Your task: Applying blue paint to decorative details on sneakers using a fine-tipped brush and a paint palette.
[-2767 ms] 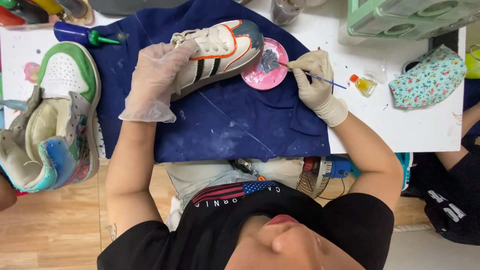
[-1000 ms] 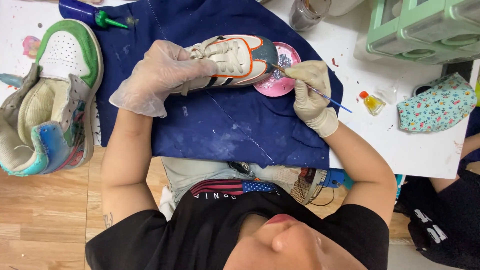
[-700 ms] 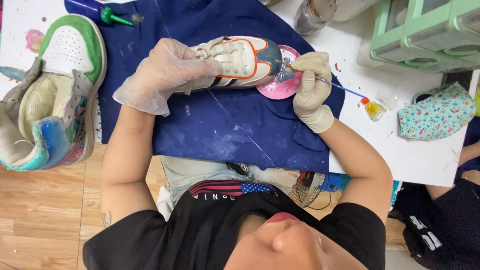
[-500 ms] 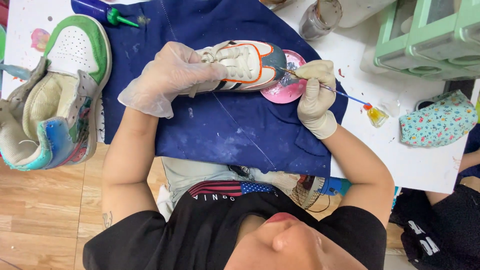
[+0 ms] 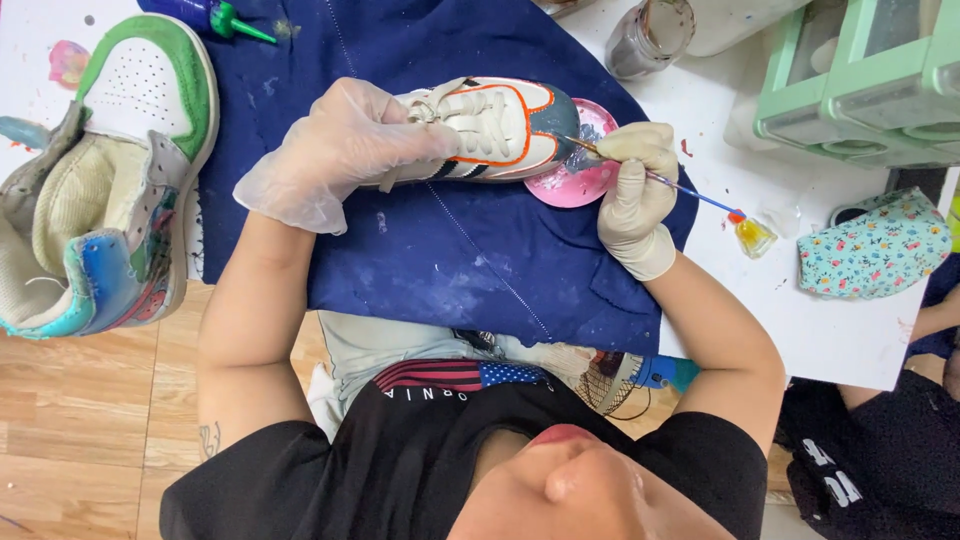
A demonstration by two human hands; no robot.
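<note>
A white sneaker (image 5: 500,125) with orange trim, dark stripes and a grey-blue toe lies on a dark blue cloth (image 5: 450,270). My left hand (image 5: 340,150), in a clear glove, grips the sneaker around its laces and heel end. My right hand (image 5: 635,195), in a white glove, holds a thin paintbrush (image 5: 690,190) with its tip at the sneaker's toe. A pink paint dish (image 5: 585,185) sits just under the toe, beside my right hand.
A green, white and blue high-top shoe (image 5: 110,180) lies at the left. A blue squeeze bottle (image 5: 215,15), a glass jar (image 5: 650,35), green drawers (image 5: 860,80), a small yellow paint pot (image 5: 752,235) and a floral cloth (image 5: 870,255) stand around. Another person's arm (image 5: 930,320) is at the right edge.
My right hand has brought the brush from the pink dish to the sneaker's toe. My left hand has turned the sneaker a little and keeps holding it.
</note>
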